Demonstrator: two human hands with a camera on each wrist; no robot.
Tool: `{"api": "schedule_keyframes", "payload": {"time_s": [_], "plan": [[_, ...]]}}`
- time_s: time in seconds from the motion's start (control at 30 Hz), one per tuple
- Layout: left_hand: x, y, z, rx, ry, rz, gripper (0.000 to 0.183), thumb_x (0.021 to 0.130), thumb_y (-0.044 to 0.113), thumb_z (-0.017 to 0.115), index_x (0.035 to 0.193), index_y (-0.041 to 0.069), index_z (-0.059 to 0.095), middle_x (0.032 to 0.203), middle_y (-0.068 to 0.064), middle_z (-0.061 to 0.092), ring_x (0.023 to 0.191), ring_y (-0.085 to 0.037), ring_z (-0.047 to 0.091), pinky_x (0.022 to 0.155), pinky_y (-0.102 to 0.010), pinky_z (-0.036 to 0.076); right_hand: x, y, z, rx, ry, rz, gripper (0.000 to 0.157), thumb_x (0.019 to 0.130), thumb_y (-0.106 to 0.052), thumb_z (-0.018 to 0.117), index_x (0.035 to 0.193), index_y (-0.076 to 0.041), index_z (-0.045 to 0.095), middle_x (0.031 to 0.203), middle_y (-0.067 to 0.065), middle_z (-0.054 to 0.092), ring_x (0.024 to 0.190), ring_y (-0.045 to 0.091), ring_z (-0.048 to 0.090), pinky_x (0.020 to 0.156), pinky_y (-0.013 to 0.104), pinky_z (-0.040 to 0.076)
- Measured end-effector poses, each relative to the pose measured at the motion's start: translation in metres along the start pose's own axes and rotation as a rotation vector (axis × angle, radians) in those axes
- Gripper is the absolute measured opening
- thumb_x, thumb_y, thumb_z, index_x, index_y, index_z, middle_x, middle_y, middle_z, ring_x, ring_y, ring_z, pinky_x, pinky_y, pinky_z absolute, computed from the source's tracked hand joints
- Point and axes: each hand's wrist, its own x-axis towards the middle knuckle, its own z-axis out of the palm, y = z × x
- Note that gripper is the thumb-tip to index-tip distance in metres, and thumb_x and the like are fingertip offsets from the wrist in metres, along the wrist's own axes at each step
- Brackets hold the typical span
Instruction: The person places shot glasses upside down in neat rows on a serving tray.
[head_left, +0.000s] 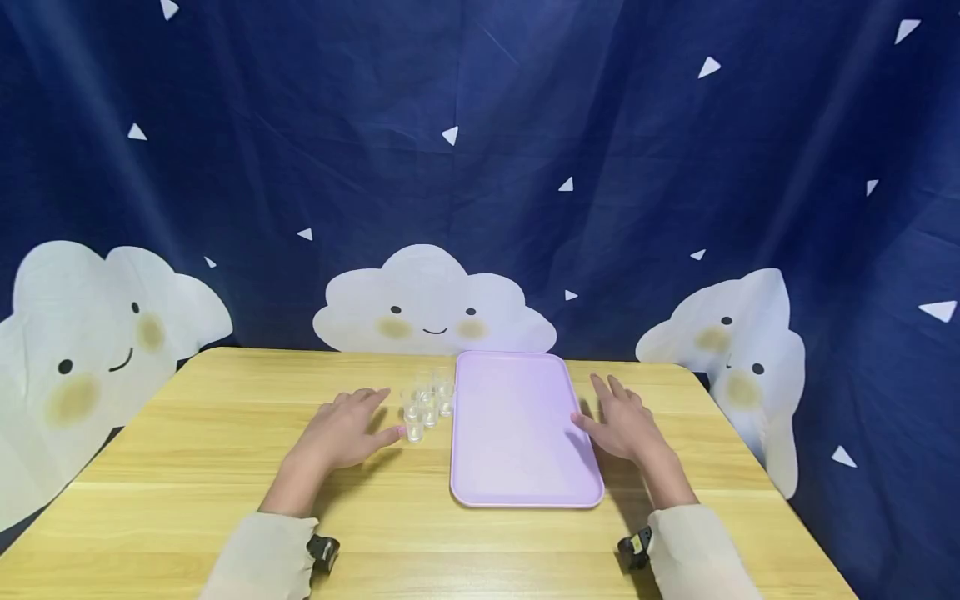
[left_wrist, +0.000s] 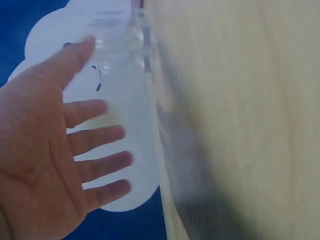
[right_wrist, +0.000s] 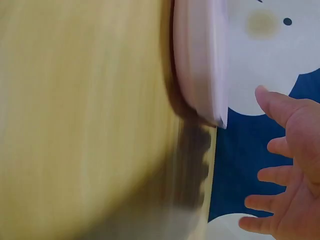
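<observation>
A purple rectangular tray (head_left: 517, 433) lies on the wooden table with nothing on it. Just left of it stand several small clear glasses (head_left: 415, 427) in a tight group. My left hand (head_left: 345, 429) is beside the glasses, its thumb tip close to the nearest one; in the left wrist view its fingers (left_wrist: 100, 137) are spread and hold nothing. Over the tray's right edge hovers my right hand (head_left: 618, 421), thumb toward the tray. The right wrist view shows that hand's fingers (right_wrist: 275, 175) apart and empty, with the tray's side (right_wrist: 197, 55) near them.
The wooden table (head_left: 187, 467) extends to both sides and in front of the tray. Behind it hangs a dark blue curtain (head_left: 375, 167) with white clouds and triangles. Black wrist cameras (head_left: 323, 553) sit at both cuffs.
</observation>
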Motion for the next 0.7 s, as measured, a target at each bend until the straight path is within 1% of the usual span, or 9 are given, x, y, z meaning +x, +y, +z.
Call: {"api": "schedule_keyframes", "payload": {"time_s": [0.13, 0.23, 0.33, 0.43, 0.53, 0.63, 0.7], "plan": [[0.002, 0.002, 0.004, -0.084, -0.024, -0.001, 0.061, 0.099, 0.047, 0.064, 0.139, 0.0, 0.06, 0.138, -0.024, 0.059, 0.128, -0.047, 0.054, 0.105, -0.064, 0.043, 0.001, -0.001, 0.004, 0.098, -0.028, 0.001, 0.083, 0.099, -0.045, 0.062, 0.159, 0.002, 0.027, 0.158, 0.038, 0.025, 0.14, 0.063, 0.028, 0.11, 0.075, 0.027], [0.004, 0.005, 0.006, -0.158, -0.039, 0.003, 0.054, 0.099, 0.04, 0.065, 0.134, -0.002, 0.063, 0.131, -0.022, 0.064, 0.124, -0.043, 0.059, 0.104, -0.059, 0.046, 0.0, -0.002, 0.006, 0.171, -0.043, -0.028, 0.08, 0.1, -0.038, 0.063, 0.157, 0.006, 0.028, 0.156, 0.038, 0.03, 0.143, 0.058, 0.029, 0.115, 0.068, 0.027], [0.007, 0.006, 0.01, -0.233, -0.054, -0.001, 0.049, 0.099, 0.034, 0.066, 0.131, -0.002, 0.064, 0.126, -0.022, 0.067, 0.121, -0.041, 0.062, 0.103, -0.057, 0.048, 0.0, -0.002, 0.009, 0.225, -0.058, -0.043, 0.077, 0.1, -0.034, 0.065, 0.155, 0.008, 0.03, 0.154, 0.035, 0.036, 0.144, 0.052, 0.032, 0.117, 0.062, 0.028], [0.009, 0.006, 0.014, -0.297, -0.066, -0.003, 0.048, 0.099, 0.033, 0.067, 0.131, -0.003, 0.064, 0.124, -0.023, 0.068, 0.118, -0.04, 0.063, 0.102, -0.056, 0.049, 0.0, -0.003, 0.011, 0.25, -0.067, -0.034, 0.076, 0.1, -0.033, 0.066, 0.155, 0.008, 0.032, 0.153, 0.033, 0.04, 0.143, 0.049, 0.036, 0.117, 0.06, 0.03], [0.01, 0.007, 0.017, -0.353, -0.074, -0.007, 0.049, 0.098, 0.033, 0.069, 0.131, -0.003, 0.064, 0.124, -0.023, 0.067, 0.113, -0.038, 0.066, 0.099, -0.055, 0.051, -0.001, -0.002, 0.011, 0.28, -0.075, -0.017, 0.075, 0.1, -0.032, 0.066, 0.155, 0.007, 0.033, 0.153, 0.032, 0.041, 0.142, 0.048, 0.04, 0.116, 0.059, 0.032], [0.011, 0.008, 0.02, -0.398, -0.074, -0.005, 0.045, 0.097, 0.031, 0.07, 0.128, -0.001, 0.066, 0.122, -0.02, 0.068, 0.108, -0.035, 0.068, 0.096, -0.052, 0.053, -0.001, -0.001, 0.012, 0.313, -0.075, -0.014, 0.073, 0.1, -0.031, 0.066, 0.154, 0.007, 0.035, 0.151, 0.031, 0.045, 0.136, 0.047, 0.048, 0.113, 0.058, 0.038], [0.011, 0.009, 0.022, -0.421, -0.067, 0.003, 0.04, 0.097, 0.029, 0.071, 0.125, 0.0, 0.068, 0.119, -0.018, 0.069, 0.106, -0.033, 0.068, 0.094, -0.051, 0.054, -0.001, 0.0, 0.013, 0.335, -0.072, -0.011, 0.071, 0.1, -0.029, 0.067, 0.153, 0.006, 0.037, 0.145, 0.031, 0.051, 0.13, 0.046, 0.055, 0.109, 0.057, 0.043]]}}
